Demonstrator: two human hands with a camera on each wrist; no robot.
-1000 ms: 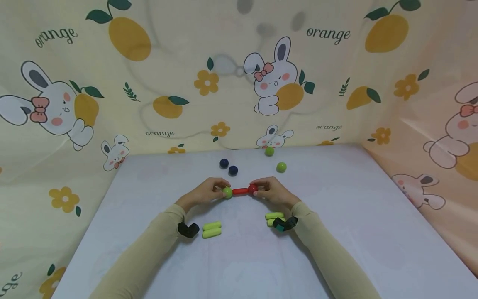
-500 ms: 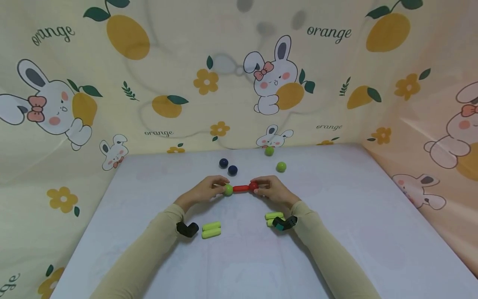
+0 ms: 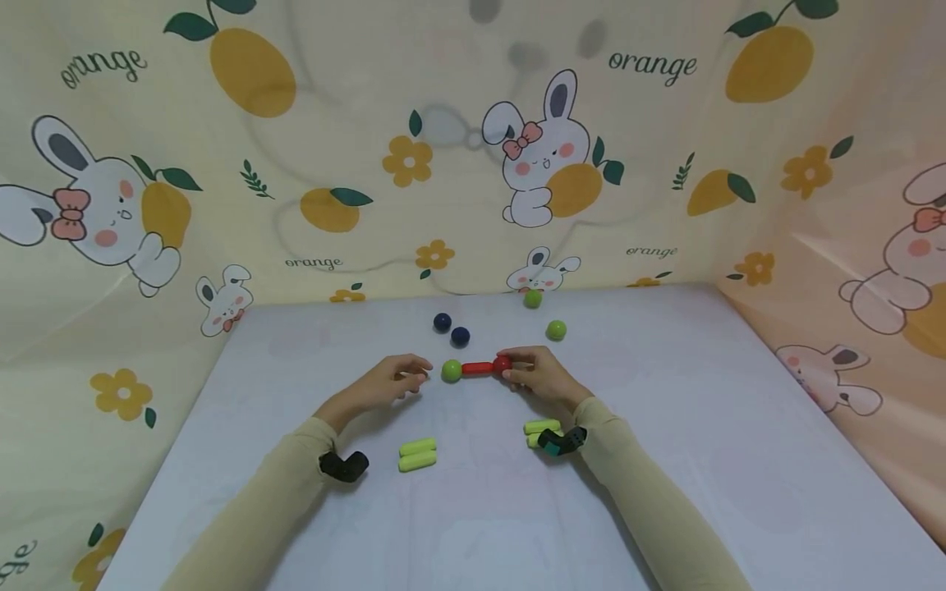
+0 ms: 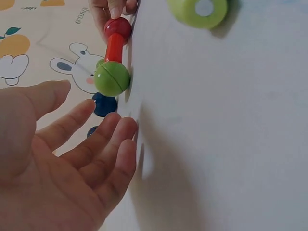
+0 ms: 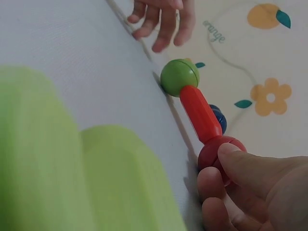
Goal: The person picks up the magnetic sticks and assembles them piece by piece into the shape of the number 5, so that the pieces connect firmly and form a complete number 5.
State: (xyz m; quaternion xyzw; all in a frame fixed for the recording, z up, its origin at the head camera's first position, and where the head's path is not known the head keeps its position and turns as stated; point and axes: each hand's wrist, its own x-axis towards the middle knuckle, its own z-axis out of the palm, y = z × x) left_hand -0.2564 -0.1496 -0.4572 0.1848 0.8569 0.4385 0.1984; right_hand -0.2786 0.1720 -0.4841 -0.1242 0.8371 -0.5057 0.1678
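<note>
Red rod (image 3: 476, 368) mid-desk (image 3: 473, 517), long axis left-right, roughly parallel to the far edge. Green ball (image 3: 452, 371) on its left end, red ball (image 3: 502, 365) on its right. Right-hand (image 3: 543, 376) fingers pinch the red ball. Left hand (image 3: 380, 387) just beside the green one, fingers loosely spread, apart from it. Two dark blue balls (image 3: 460, 336) behind; two more green balls (image 3: 557, 330) back right. Light-green rods (image 3: 418, 461) in pairs nearer the person, right pair partly hidden by the wrist camera (image 3: 563, 442).
</note>
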